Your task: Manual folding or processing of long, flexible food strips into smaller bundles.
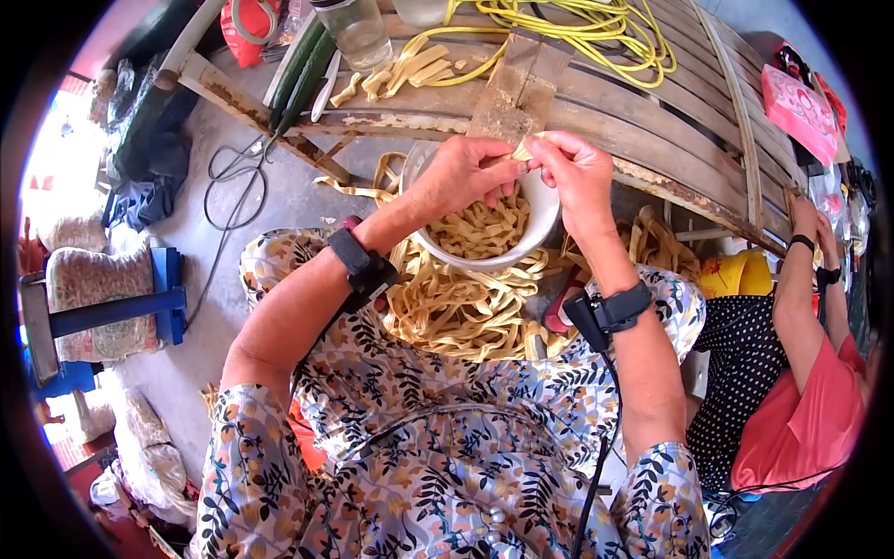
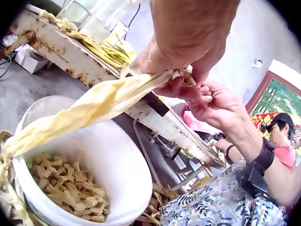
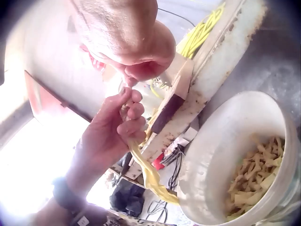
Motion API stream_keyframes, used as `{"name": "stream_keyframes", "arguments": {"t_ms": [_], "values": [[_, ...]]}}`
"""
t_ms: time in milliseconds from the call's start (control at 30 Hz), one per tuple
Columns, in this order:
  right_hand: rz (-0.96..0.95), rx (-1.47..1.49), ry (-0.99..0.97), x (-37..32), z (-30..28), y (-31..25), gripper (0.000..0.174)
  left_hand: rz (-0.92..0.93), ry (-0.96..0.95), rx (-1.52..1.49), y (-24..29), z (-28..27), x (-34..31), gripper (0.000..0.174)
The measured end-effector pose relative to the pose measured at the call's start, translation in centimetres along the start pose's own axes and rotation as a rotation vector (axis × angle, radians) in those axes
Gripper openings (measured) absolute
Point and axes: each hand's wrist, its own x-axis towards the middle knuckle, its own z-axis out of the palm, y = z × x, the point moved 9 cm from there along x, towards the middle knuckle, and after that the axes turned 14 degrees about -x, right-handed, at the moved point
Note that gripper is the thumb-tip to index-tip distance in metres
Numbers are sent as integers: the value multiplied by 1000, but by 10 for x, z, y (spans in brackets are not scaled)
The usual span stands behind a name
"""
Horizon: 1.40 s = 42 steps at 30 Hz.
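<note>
Above a white bucket (image 1: pixel 543 216) both hands meet at one end of a pale yellow strip (image 2: pixel 89 104). The left hand (image 1: pixel 463 174) curls its fingers round the strip, whose long part hangs down over the bucket's rim in the left wrist view. With thumb and fingertips the right hand (image 1: pixel 575 174) pinches the strip's end, close against the left fingertips. Inside the bucket lie short knotted-looking pieces (image 2: pixel 70 188). In the right wrist view the strip (image 3: pixel 150 176) trails below the left hand (image 3: pixel 106 127).
A slatted bench (image 1: pixel 643 121) with rusty edges holds a wooden block (image 1: pixel 517 88), yellow cord (image 1: pixel 596 37), cucumbers (image 1: pixel 303 79), a glass jar (image 1: pixel 358 37) and several pale pieces. Long strips (image 1: pixel 456 312) are heaped below the bucket. Another person (image 1: pixel 801 401) sits at the right.
</note>
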Motion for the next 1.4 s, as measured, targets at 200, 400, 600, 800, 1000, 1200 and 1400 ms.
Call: {"name": "stream_keyframes", "arguments": {"t_ms": [200,400,600,800,1000,1200,1400], "values": [[105,152,-43,9,-8,11,13,48,-47,-23,-4,3,-4,18],[257,149,-135,-1,2,15,24,25,-71,-86,-1,-10,-12,21],[119,10,-301,-5,27,10,22,-72,-84,15,-4,-5,-13,18],[104,86,-181,5,7,4,18,-4,-90,108,10,-17,-13,20],[131,142,-272,1,16,7,16,-87,-90,42,8,-20,-13,24],[153,269,-214,6,7,1,16,-222,-123,-289,-3,-20,-9,22],[183,118,-242,1,5,-4,24,-303,-226,-435,-11,-19,-8,21]]}}
